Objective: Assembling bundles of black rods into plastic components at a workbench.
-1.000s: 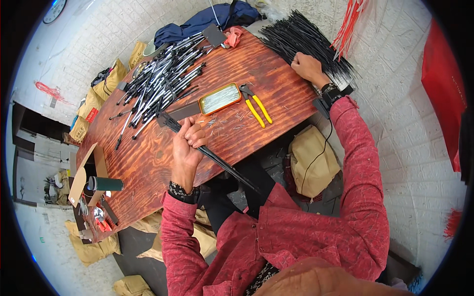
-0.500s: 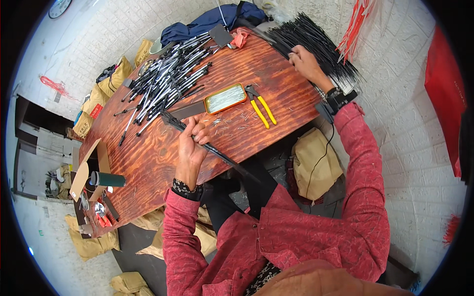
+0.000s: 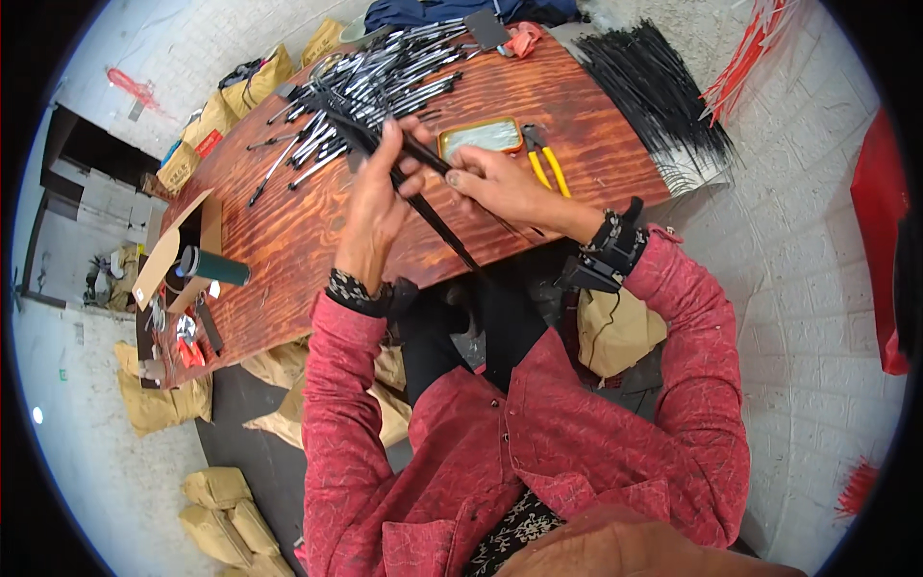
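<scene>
A bundle of long thin black rods point(image 3: 437, 223) slants over the table's near edge, with my left hand point(image 3: 373, 202) closed around it. My right hand point(image 3: 500, 188) is beside the left one, fingers pinched on a thin black rod point(image 3: 421, 152) that reaches across to the bundle. How many rods the right hand holds is hard to make out. Just beyond the right hand is an orange-rimmed tin point(image 3: 442, 147) of small thin silver pins, partly hidden by the fingers. Cutting pliers with yellow handles point(image 3: 555, 171) lie beside the tin.
Black-and-silver rods point(image 3: 385, 82) form a heap on the far part of the wooden table point(image 3: 288, 298). Many loose black rods point(image 3: 659, 91) lie at the far right. An open cardboard box point(image 3: 210, 231) and a dark green cup point(image 3: 219, 267) are at left. Yellow-brown sacks point(image 3: 615, 332) stand below.
My right hand has come from the black rods at the far right to beside my left hand, now with a black rod. My left hand has risen slightly with the bundle; the view has shifted.
</scene>
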`<move>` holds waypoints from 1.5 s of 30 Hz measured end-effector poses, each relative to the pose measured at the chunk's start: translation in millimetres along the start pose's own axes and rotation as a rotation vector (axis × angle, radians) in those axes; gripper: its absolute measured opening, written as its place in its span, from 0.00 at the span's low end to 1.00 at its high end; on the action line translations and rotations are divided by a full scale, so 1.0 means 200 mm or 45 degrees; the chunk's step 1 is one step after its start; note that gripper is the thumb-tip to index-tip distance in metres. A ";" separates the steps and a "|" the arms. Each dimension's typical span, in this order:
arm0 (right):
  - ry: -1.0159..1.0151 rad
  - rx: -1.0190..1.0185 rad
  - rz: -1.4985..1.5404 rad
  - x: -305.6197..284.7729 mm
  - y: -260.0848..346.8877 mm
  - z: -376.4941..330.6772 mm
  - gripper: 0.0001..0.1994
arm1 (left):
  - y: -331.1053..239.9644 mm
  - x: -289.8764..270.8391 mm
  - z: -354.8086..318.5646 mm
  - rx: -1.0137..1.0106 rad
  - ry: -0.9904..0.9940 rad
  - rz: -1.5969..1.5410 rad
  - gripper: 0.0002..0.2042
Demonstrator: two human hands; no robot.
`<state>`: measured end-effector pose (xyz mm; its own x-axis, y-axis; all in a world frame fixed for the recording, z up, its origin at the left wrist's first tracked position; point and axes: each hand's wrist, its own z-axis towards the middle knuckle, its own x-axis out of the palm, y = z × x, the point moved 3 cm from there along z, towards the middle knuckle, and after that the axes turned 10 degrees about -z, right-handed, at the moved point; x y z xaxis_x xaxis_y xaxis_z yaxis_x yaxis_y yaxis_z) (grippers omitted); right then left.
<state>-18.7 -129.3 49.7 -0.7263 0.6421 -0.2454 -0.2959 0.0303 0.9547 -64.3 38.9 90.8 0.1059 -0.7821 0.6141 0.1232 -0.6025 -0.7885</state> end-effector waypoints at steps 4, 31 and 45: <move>-0.128 -0.226 -0.057 0.09 0.18 0.10 0.09 | -0.27 0.18 -0.08 0.204 0.076 0.287 0.20; -0.230 -0.289 -0.737 0.25 0.05 0.16 0.10 | -0.17 -0.22 -0.19 0.398 0.290 0.608 0.19; -0.274 -0.279 -0.099 0.03 0.35 0.10 0.10 | -0.20 -0.28 -0.18 0.462 0.090 0.304 0.20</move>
<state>-31.0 -108.1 118.1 -0.5550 0.7924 -0.2531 -0.4890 -0.0647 0.8699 -110.3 101.5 86.3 0.1075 -0.9093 0.4021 0.4433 -0.3182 -0.8380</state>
